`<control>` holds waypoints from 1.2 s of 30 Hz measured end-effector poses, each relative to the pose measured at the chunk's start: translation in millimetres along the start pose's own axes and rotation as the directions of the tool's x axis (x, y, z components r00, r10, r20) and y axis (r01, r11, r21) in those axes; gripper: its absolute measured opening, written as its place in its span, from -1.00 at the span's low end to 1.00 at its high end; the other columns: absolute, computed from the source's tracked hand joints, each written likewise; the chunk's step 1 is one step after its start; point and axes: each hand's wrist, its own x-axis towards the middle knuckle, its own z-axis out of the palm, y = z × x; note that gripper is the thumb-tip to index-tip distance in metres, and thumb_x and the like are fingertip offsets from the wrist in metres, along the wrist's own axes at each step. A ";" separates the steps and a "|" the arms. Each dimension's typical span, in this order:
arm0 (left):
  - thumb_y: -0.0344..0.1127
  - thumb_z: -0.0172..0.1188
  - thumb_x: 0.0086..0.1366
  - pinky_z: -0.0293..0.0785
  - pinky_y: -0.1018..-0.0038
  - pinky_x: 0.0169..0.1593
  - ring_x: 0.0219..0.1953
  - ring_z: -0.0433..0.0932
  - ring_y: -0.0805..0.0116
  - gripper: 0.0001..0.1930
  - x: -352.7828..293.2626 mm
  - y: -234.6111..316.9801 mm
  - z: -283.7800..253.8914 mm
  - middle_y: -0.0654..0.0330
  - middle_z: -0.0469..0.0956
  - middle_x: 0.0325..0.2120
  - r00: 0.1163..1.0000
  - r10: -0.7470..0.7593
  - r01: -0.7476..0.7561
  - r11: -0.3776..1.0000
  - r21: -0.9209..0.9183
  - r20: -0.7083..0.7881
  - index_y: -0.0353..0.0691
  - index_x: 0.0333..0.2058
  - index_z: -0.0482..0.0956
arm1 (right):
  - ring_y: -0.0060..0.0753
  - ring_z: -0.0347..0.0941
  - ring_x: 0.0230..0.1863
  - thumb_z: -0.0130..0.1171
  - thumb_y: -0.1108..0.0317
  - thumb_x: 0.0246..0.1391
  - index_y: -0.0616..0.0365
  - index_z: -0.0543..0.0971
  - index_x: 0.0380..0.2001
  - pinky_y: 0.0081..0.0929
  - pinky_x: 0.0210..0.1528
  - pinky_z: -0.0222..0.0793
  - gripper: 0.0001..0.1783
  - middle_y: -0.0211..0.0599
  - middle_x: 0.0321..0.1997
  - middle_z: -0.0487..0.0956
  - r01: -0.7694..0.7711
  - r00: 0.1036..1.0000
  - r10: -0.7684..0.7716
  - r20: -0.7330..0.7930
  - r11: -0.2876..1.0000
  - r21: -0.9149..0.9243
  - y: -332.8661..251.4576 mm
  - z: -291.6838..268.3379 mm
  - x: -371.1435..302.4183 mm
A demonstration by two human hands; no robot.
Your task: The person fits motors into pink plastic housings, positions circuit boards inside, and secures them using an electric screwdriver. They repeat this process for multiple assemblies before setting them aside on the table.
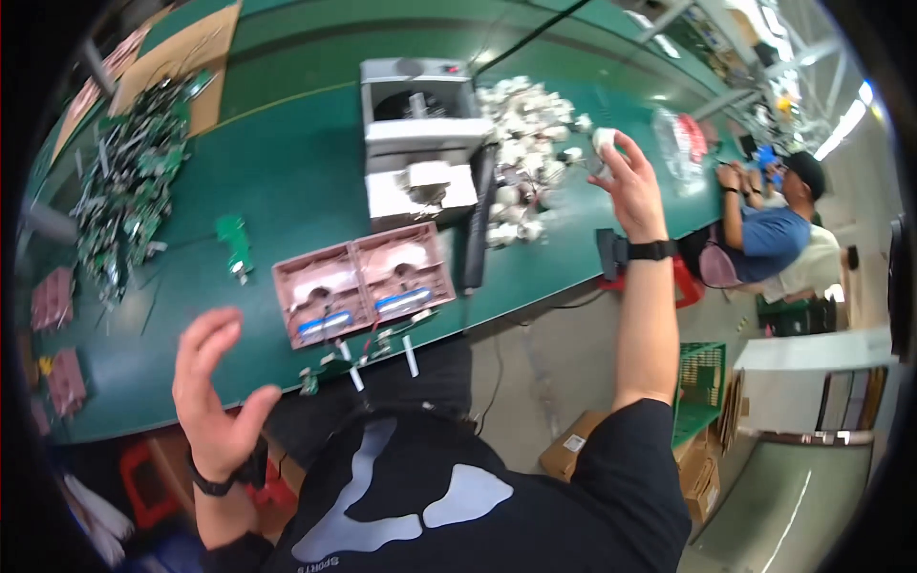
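My right hand [630, 191] is raised beside a heap of small white rounded parts [530, 134], its fingers closed on one white rounded part [604, 143]. My left hand [212, 392] hangs over the bench's near edge, fingers and thumb apart, with nothing in it. Between the hands lie two joined pink plastic housings [361, 277], open side up. Each holds a blue cylinder [325, 326] along its near side. Small green circuit boards [334, 365] with wires and white strips lie along the near edge of the housings.
A grey box-shaped device [420, 134] stands behind the housings, a black bar [478, 224] beside it. Tangled circuit boards [134, 181] are heaped at the left; a single green board [234, 246] lies nearer. A co-worker [774, 229] sits at the right. A green crate [700, 382] stands below.
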 end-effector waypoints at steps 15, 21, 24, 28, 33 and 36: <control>-0.16 0.11 0.55 0.56 0.41 -0.09 -0.20 0.62 0.33 -0.62 33.5 43.6 81.4 0.13 0.60 -0.15 0.678 -0.107 0.710 -0.158 -0.686 0.727 -0.32 0.14 0.48 | -0.33 0.60 0.04 0.13 0.35 0.46 0.13 0.44 0.29 -0.34 -0.04 0.60 -0.59 -0.24 0.10 0.64 0.556 0.823 -0.522 -0.224 0.660 0.505 -80.2 12.5 -2.6; -0.15 0.11 0.56 0.56 0.40 -0.08 -0.19 0.61 0.36 -0.66 16.4 36.7 94.7 0.17 0.60 -0.18 0.650 -0.090 0.740 -0.154 -0.655 0.755 -0.29 0.10 0.51 | -0.34 0.60 0.03 0.16 0.29 0.45 0.13 0.45 0.29 -0.34 -0.03 0.58 -0.58 -0.29 0.07 0.63 0.022 0.995 -0.036 0.091 0.988 0.153 -32.4 18.1 -0.4; -0.16 0.10 0.57 0.56 0.41 -0.07 -0.17 0.62 0.36 -0.67 9.6 39.2 103.1 0.17 0.60 -0.18 0.621 -0.086 0.759 -0.182 -0.626 0.779 -0.28 0.10 0.52 | -0.36 0.59 0.02 0.14 0.28 0.46 0.12 0.44 0.30 -0.35 -0.03 0.56 -0.57 -0.31 0.06 0.62 0.018 0.994 -0.054 0.098 0.941 0.339 -8.2 0.8 -9.3; -0.17 0.08 0.58 0.56 0.40 -0.02 -0.09 0.62 0.35 -0.65 17.5 42.3 114.5 0.15 0.61 -0.12 0.580 -0.054 0.793 -0.191 -0.579 0.813 -0.28 0.15 0.51 | -0.38 0.59 0.01 0.12 0.28 0.46 0.11 0.44 0.31 -0.36 -0.02 0.54 -0.57 -0.33 0.06 0.62 0.007 0.991 -0.072 0.112 0.865 0.501 8.6 -3.9 -28.2; -0.04 -0.01 0.62 0.52 0.35 0.16 0.14 0.55 0.30 -0.47 33.8 77.2 163.7 0.10 0.55 0.11 0.530 -0.046 0.812 -0.258 -0.523 0.847 -0.26 0.37 0.35 | -0.35 0.59 -0.01 0.06 0.35 0.47 0.15 0.44 0.26 -0.27 -0.06 0.57 -0.63 -0.30 0.06 0.60 -0.006 0.998 -0.019 0.053 0.903 0.429 19.6 40.3 -101.1; 0.08 -0.07 0.63 0.50 0.32 0.20 0.19 0.52 0.30 -0.39 43.0 89.4 187.1 0.12 0.50 0.17 0.504 -0.018 0.791 -0.392 -0.470 0.863 -0.21 0.43 0.26 | -0.27 0.61 -0.03 0.12 0.44 0.40 0.17 0.42 0.22 -0.12 -0.06 0.60 -0.63 -0.25 0.07 0.61 0.190 0.976 -0.215 0.045 0.929 0.319 20.6 54.5 -157.8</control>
